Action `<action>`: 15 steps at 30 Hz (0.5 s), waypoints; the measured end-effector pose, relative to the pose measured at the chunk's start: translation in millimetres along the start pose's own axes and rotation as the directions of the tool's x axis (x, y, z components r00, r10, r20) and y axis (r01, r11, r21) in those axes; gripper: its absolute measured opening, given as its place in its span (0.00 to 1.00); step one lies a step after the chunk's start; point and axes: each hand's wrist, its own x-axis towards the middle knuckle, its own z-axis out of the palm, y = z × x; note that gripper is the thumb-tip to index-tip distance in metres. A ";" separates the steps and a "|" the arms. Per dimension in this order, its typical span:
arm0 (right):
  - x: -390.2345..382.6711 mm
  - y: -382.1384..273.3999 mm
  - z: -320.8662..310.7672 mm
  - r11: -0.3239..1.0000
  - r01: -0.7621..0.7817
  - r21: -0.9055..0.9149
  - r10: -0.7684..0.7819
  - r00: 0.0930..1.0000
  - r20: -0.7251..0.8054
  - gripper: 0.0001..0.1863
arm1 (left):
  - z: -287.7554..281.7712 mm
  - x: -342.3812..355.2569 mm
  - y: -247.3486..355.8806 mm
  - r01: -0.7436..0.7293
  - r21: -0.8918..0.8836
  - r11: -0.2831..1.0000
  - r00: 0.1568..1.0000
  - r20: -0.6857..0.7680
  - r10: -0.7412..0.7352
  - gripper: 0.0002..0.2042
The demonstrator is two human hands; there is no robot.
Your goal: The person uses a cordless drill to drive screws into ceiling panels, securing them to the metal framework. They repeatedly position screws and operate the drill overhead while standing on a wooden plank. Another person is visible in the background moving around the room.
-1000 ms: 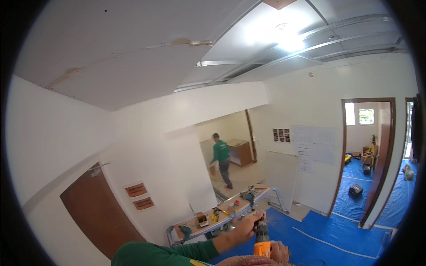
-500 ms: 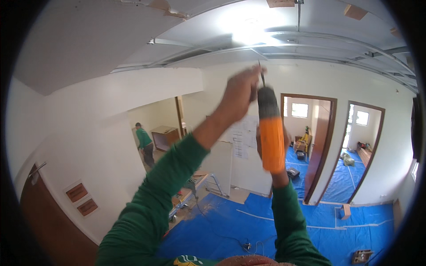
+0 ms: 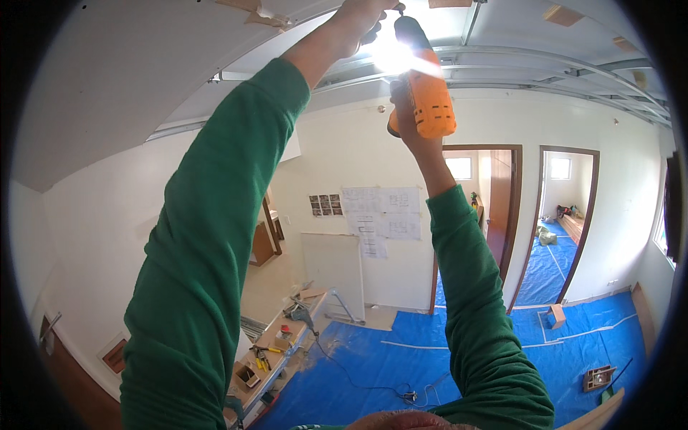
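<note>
Overhead I hold up an orange and black cordless drill (image 3: 432, 106), its nose tilted toward the ceiling. My right hand (image 3: 406, 118) is wrapped round the drill's grip, partly hidden behind the body. My left hand (image 3: 351, 29) is closed beside the drill's tip, at the top edge of the view. Its fingertips pinch at the small dark bit or fastener there, too small to make out. Just above and behind are the ceiling's metal framing (image 3: 502, 51) and a bright lamp (image 3: 390, 56). The edge of a ceiling panel (image 3: 143, 72) lies to the left of my left hand.
A wheeled work platform (image 3: 287, 342) with tools stands below left, a cord running from it. Blue sheeting (image 3: 358, 365) covers the floor. A loose board (image 3: 333, 269) leans on the wall under pinned papers (image 3: 380, 215). Two doorways are on the right; a wooden box (image 3: 555, 315) sits nearby.
Both my hands and the drill have risen toward the ceiling framing. The view has shifted, so more of the platform shows at lower left and the person at the left is out of sight.
</note>
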 end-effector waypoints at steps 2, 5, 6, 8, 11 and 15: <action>3.4 4.2 0.9 0.995 -0.093 0.047 0.092 0.995 0.027 0.10 | 6.8 5.2 0.9 -0.006 0.000 1.000 0.999 -0.048 0.006 0.16; 11.0 10.3 -2.5 0.976 -0.162 0.146 0.155 0.986 0.059 0.11 | 11.0 17.4 5.0 -0.049 0.028 0.998 0.997 -0.057 0.051 0.13; 12.2 11.3 -2.3 0.963 -0.195 0.186 0.186 0.980 0.067 0.11 | 8.6 21.6 3.8 -0.043 0.036 0.998 0.998 -0.054 0.045 0.12; 14.3 18.2 -0.1 0.963 -0.177 0.204 0.173 0.984 0.035 0.11 | 8.9 28.0 3.6 -0.037 0.049 0.998 0.998 -0.046 0.039 0.11; 15.0 27.4 2.3 0.971 -0.123 0.203 0.128 0.992 -0.011 0.12 | 14.9 34.1 4.7 -0.055 0.068 0.996 0.996 -0.070 0.059 0.11; 17.2 31.0 6.4 0.935 -0.208 0.288 0.203 0.978 0.049 0.14 | 10.9 37.2 5.6 -0.028 0.108 0.994 0.996 -0.085 0.038 0.12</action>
